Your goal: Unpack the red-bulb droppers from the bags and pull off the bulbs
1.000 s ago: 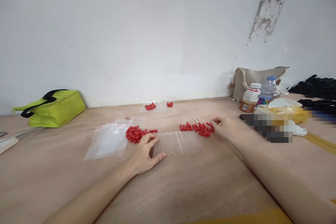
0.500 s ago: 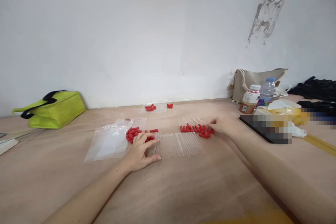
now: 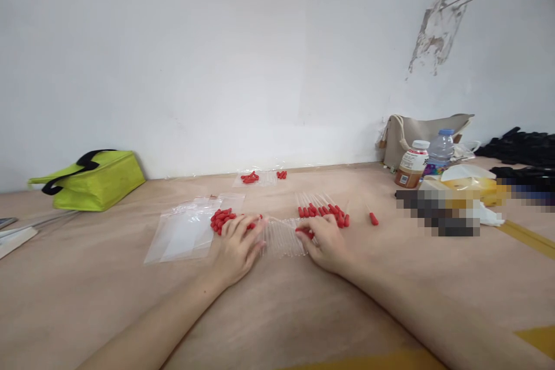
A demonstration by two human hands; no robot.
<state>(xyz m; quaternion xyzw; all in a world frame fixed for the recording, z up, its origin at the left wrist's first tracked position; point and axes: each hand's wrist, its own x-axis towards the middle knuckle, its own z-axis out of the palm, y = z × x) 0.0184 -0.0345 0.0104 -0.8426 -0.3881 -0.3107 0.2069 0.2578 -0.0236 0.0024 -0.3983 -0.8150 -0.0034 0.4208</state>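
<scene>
My right hand [image 3: 326,243] pinches a red rubber bulb [image 3: 305,233] over the row of clear thin tubes [image 3: 281,243]. A slim tube runs leftward from its fingertips, apparently a dropper held by its bulb. My left hand [image 3: 236,248] rests at the left end of the row, with thumb and forefinger apart. Its fingers partly cover a heap of loose red bulbs [image 3: 221,219]. Behind my right hand lie several droppers [image 3: 312,210], bulbs toward me, and one separate dropper [image 3: 373,218] lies farther right.
Clear plastic bags [image 3: 182,237] lie left of the bulbs. Near the wall is a bag of red bulbs and tubes [image 3: 264,179]. A lime-green bag [image 3: 99,182] stands at left. At right are a brown drink bottle [image 3: 413,167], a clear bottle [image 3: 441,150] and a beige bag [image 3: 396,136].
My right hand has moved left from the droppers to above the tube row, now with a red bulb in its fingers. One dropper now lies apart at right. The left hand has barely shifted.
</scene>
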